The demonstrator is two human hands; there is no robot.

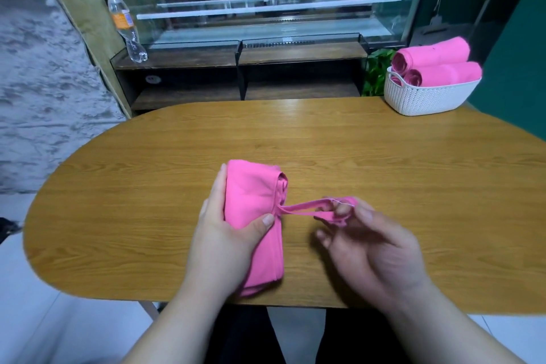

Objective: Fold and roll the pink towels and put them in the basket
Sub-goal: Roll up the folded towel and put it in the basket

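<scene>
A rolled pink towel [254, 198] lies on the wooden table [384, 162] near its front edge, its length running away from me. My left hand [227, 233] wraps around the roll from the left, thumb pressed on top. A thin corner strip of the same towel stretches to the right, and my right hand [363, 242] pinches its end between the fingertips. At the table's far right corner stands a white woven basket [428, 97] holding rolled pink towels [437, 65] stacked on one another.
Behind the table is a glass display case [266, 3] over a dark wooden shelf. A plastic bottle [127, 26] leans at the shelf's left end. Green leaves [375, 71] show left of the basket. My legs are under the table's front edge.
</scene>
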